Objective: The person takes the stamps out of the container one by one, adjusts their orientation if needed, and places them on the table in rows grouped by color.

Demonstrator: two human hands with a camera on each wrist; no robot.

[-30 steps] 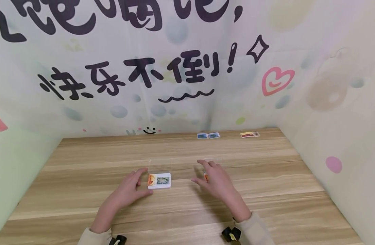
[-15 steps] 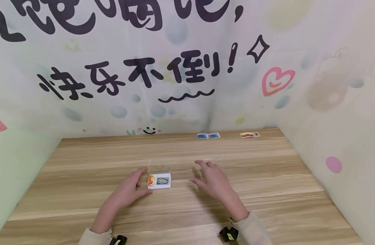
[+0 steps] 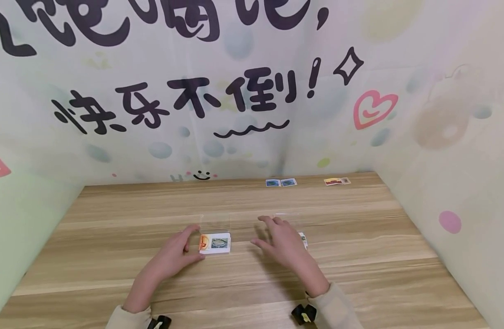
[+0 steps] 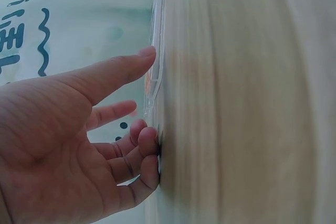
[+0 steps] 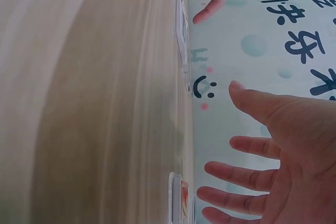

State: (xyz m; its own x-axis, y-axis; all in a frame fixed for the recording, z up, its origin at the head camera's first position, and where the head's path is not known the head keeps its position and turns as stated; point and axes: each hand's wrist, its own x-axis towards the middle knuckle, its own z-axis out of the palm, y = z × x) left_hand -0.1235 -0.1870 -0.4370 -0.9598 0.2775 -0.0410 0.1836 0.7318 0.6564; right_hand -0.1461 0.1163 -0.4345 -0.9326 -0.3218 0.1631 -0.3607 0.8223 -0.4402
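- Now the thumb and index finger of the left hand stand wide apart; they sit at the left end of the left stack of cards, just beside its near and far corners; whether they touch it, I cannot tell
- The other left fingers curl down to the table
- The right hand is spread loosely and holds nothing; it hangs above the table and hides most of the right stack of cards
- Compared with a second ago, the right hand has shifted left; that stack's right end now shows beyond it, where its orange left end showed before; the left hand has stayed put
- Farther out, two blue cards and a red-and-yellow card lie near the back wall
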